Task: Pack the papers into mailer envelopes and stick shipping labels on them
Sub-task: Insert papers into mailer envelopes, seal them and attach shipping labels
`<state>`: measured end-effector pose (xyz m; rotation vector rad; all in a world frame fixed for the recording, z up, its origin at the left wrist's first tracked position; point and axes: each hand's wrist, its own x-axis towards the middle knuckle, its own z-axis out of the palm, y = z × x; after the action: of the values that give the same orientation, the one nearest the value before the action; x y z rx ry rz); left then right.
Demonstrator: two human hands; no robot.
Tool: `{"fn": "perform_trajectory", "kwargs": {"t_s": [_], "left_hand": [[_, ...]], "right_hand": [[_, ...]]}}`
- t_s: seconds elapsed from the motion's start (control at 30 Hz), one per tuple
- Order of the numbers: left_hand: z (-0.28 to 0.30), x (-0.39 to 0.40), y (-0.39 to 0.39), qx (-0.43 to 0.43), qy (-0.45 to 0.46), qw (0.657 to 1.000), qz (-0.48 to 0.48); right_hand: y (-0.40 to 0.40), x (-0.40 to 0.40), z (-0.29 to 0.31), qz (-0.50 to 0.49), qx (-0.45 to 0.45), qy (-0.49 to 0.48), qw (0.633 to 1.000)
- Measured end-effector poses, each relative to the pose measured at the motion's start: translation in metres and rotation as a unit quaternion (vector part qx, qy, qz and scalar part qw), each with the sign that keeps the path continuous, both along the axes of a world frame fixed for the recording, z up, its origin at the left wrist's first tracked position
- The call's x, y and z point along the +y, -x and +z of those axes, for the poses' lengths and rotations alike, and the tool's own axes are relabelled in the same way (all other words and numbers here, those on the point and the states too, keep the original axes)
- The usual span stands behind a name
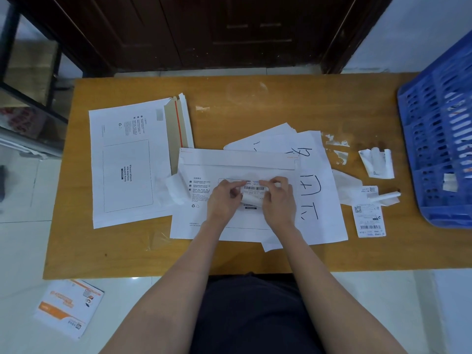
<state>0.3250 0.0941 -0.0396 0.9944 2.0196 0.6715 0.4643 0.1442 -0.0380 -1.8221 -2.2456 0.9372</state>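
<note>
- Head view: a person is sitting at a wooden table (255, 256) and working over a white mailer envelope (204, 223) that is lying flat in front of them, its flap edge on the far side and its long axis running left to right.
- The left hand (222, 200) and the right hand (278, 198) are both pinching a shipping label (252, 190) from opposite sides, directly above the printed waybill box on the envelope.
- The label is lying between the two hands, barcode facing up, long axis left to right like the envelope; its near edge is curling upward, so it is judged not yet pressed flat.
- Both hands are equally near the label; the envelope is extending outward to either side of them.
- The coming move is judged to turn on keeping the label square to the waybill box while it is being laid down and smoothed.
- Sheets of paper (319, 175) with handwritten marks are lying under and to the right of the envelope.
- A second stack of mailers (122, 162) is lying well to the left.
- Spare labels (369, 221) and peeled backing scraps (378, 163) are lying to the right, near a blue crate (439, 139).
</note>
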Motion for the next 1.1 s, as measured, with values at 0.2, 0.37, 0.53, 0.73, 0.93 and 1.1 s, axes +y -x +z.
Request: {"fn": "perform_trajectory", "kwargs": {"t_s": [0.2,0.37,0.53,0.73,0.93,1.1], "left_hand": [[0.004,-0.002,-0.001,0.057,0.029,0.997,-0.041],[0.007,-0.004,0.0,0.108,0.07,0.99,-0.057],[0.008,-0.003,0.001,0.121,0.076,0.988,-0.062],[0.003,-0.006,0.002,0.087,0.07,0.993,-0.039],[0.003,-0.01,0.008,0.078,0.066,0.991,-0.091],[0.001,-0.015,0.008,0.075,0.064,0.989,-0.109]], "right_hand": [[-0.005,-0.005,0.001,-0.041,0.015,0.003,0.999],[-0.007,-0.004,-0.001,-0.082,0.029,0.018,0.996],[-0.01,-0.002,-0.003,-0.1,0.011,0.047,0.994],[-0.016,-0.001,-0.006,-0.111,0.066,0.095,0.987],[-0.017,0.001,-0.01,-0.109,0.071,0.101,0.986],[-0.017,0.002,-0.011,-0.115,0.077,0.108,0.984]]}}
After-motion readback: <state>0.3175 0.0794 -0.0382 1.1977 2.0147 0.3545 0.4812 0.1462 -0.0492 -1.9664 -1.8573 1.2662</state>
